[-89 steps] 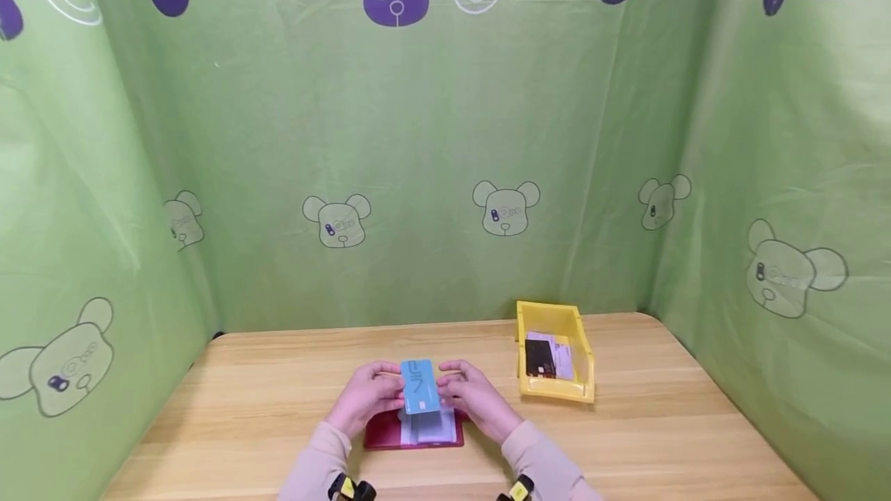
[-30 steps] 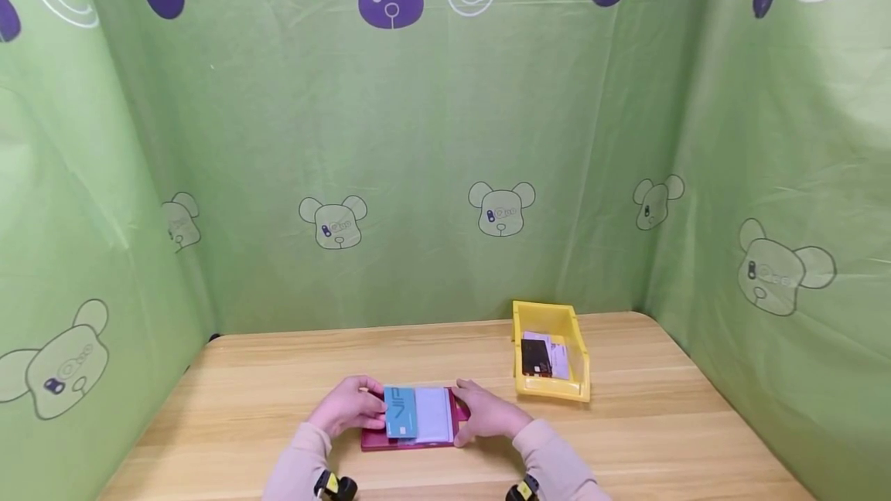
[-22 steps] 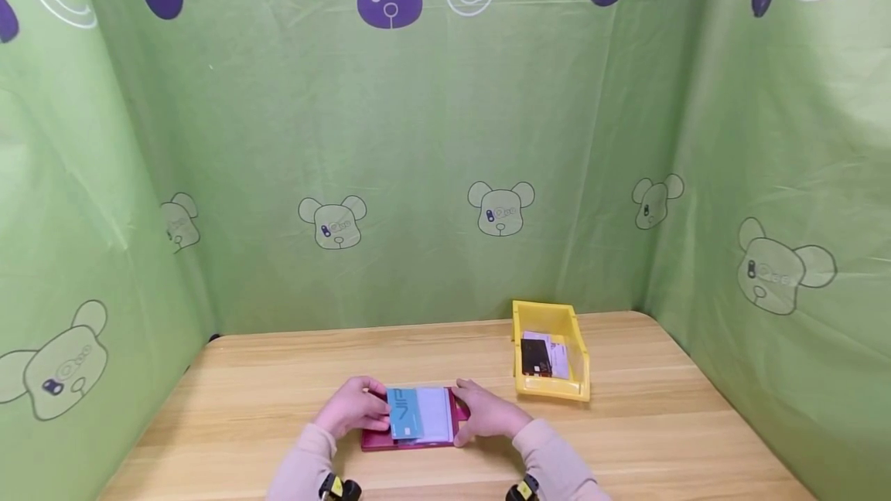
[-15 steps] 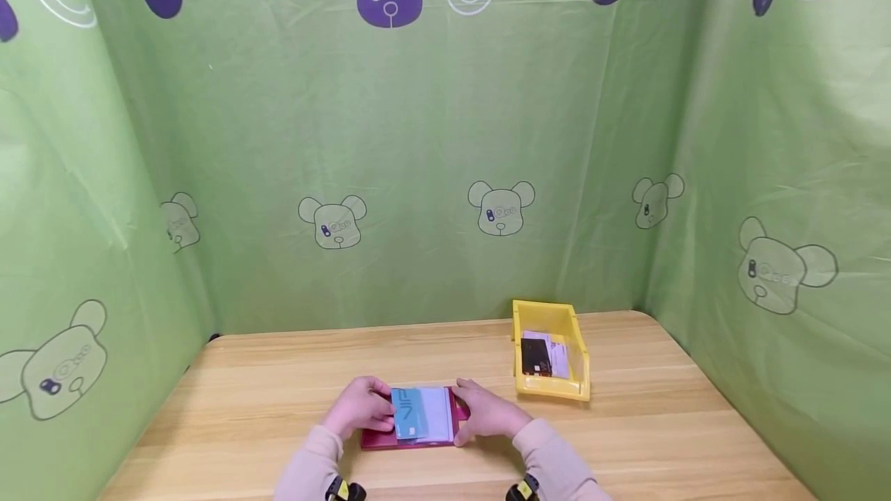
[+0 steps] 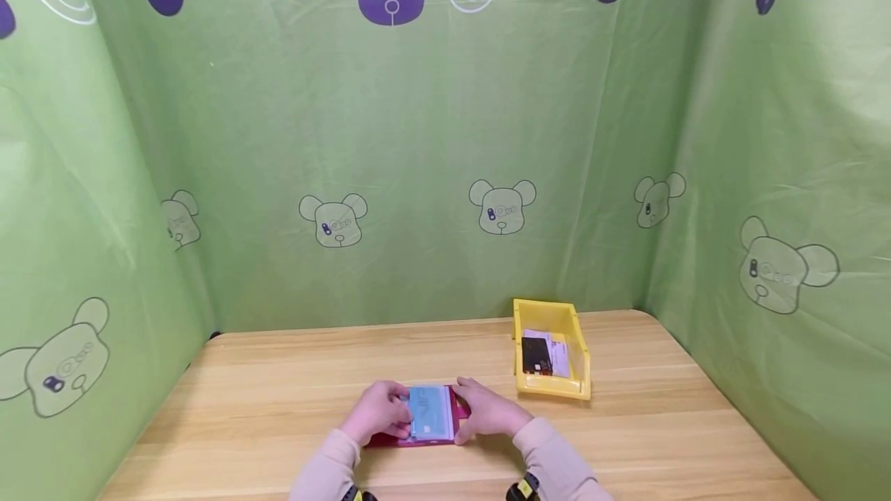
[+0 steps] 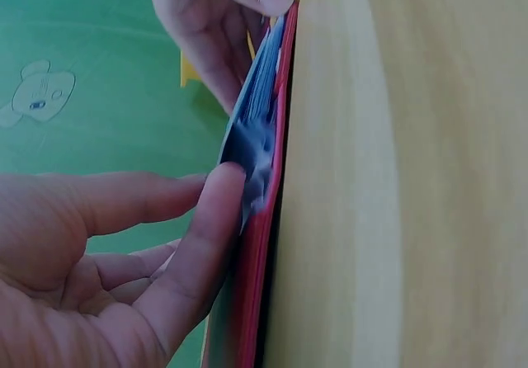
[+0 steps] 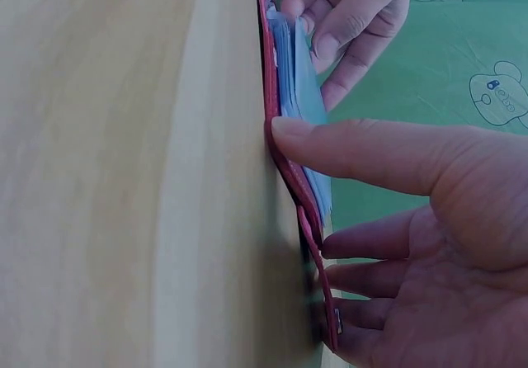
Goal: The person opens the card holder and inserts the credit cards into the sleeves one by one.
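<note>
A red card holder (image 5: 383, 441) lies opened on the table, with a stack of clear sleeves (image 6: 266, 83) on it. Over the sleeves is a blue card (image 5: 429, 412) with large lettering; whether it sits inside the top sleeve is hard to tell. My left hand (image 5: 379, 414) pinches the card's left edge between thumb and fingers, as the left wrist view (image 6: 124, 261) also shows. At the holder's right side my right hand (image 5: 487, 410) grips the red cover, its thumb (image 7: 330, 145) on the near edge and its fingers along the far part.
A yellow bin (image 5: 553, 386) stands at the back right of the wooden table (image 5: 278, 369). Inside it lie a black card (image 5: 536, 356) and some pale cards (image 5: 560, 360). Green printed curtains (image 5: 418, 277) enclose the table at the back and sides.
Both hands held the blue card up above the holder earlier. The right hand then moved to the holder's right edge, while the left lowered the card and slid it rightward across the sleeves.
</note>
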`<state>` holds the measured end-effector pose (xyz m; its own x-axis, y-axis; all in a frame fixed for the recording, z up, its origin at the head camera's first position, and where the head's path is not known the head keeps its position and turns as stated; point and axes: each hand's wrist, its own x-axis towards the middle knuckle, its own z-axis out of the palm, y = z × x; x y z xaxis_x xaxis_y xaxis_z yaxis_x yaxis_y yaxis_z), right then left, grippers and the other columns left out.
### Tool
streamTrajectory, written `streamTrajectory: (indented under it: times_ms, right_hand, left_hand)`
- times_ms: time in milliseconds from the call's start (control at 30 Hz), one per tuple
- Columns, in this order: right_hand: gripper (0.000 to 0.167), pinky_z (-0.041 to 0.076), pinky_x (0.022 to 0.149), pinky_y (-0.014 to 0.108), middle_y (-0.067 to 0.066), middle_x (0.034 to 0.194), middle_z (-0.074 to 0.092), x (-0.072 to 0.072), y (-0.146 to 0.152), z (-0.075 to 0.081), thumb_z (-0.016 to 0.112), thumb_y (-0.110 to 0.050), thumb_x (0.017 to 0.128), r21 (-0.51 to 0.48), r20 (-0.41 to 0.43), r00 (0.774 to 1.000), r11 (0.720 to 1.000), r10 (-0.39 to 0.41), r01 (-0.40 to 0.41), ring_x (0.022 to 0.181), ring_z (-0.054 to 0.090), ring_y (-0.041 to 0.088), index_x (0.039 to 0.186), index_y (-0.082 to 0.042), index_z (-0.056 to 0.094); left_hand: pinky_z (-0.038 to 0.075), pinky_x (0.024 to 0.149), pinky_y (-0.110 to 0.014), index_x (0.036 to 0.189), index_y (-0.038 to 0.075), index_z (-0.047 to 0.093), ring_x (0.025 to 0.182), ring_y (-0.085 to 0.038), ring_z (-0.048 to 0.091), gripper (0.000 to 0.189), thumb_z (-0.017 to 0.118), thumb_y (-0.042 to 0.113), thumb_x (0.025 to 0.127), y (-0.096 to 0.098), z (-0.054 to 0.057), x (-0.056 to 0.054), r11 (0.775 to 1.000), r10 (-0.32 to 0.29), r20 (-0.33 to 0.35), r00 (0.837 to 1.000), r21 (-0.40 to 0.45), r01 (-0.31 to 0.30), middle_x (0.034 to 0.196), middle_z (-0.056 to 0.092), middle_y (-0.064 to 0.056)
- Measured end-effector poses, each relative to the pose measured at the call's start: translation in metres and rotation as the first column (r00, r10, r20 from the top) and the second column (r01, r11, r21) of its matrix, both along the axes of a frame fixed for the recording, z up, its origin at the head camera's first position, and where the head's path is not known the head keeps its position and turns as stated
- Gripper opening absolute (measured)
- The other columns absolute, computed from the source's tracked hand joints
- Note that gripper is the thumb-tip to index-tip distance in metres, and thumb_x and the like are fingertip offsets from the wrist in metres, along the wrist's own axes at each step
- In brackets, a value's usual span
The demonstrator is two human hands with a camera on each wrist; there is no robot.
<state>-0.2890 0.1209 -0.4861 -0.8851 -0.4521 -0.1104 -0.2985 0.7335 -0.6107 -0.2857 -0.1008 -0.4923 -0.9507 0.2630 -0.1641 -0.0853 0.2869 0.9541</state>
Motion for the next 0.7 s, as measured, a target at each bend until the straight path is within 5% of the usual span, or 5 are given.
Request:
streamTrajectory:
  times_ms: [433, 567, 700]
  right_hand:
    - [0.091, 0.026, 0.116, 0.064, 0.03, 0.154, 0.03, 0.0, 0.0, 0.003, 0.084, -0.015, 0.065, -0.009, 0.021, 1.0, 1.0, -0.01, 0.01, 0.141, 0.031, 0.049, 0.142, 0.009, 0.041]
    - [0.091, 0.026, 0.117, 0.064, 0.03, 0.154, 0.03, 0.0, 0.0, 0.002, 0.084, -0.015, 0.066, -0.006, 0.023, 1.0, 1.0, -0.007, 0.007, 0.141, 0.03, 0.049, 0.142, 0.009, 0.04]
    - [0.091, 0.025, 0.117, 0.064, 0.03, 0.154, 0.03, 0.0, 0.0, 0.002, 0.084, -0.014, 0.065, -0.01, 0.016, 1.0, 1.0, -0.005, 0.006, 0.142, 0.028, 0.049, 0.142, 0.009, 0.04]
  left_hand:
    - [0.06, 0.051, -0.029, 0.11, -0.018, 0.058, 0.051, -0.013, 0.061, 0.031, 0.066, -0.005, 0.082, 0.01, 0.011, 0.01, 0.988, -0.017, -0.08, 0.997, -0.154, 0.004, 0.072, 0.065, -0.016]
    - [0.057, 0.044, -0.027, 0.091, -0.009, 0.063, 0.045, -0.011, 0.058, 0.014, 0.067, 0.004, 0.087, 0.015, 0.012, 0.012, 0.962, -0.041, -0.148, 0.988, -0.273, -0.001, 0.063, 0.064, -0.013]
    - [0.053, 0.039, -0.025, 0.074, 0.002, 0.06, 0.039, -0.009, 0.054, 0.023, 0.067, 0.017, 0.09, 0.02, 0.013, 0.013, 0.916, -0.059, -0.215, 0.975, -0.399, -0.032, 0.056, 0.06, -0.009]
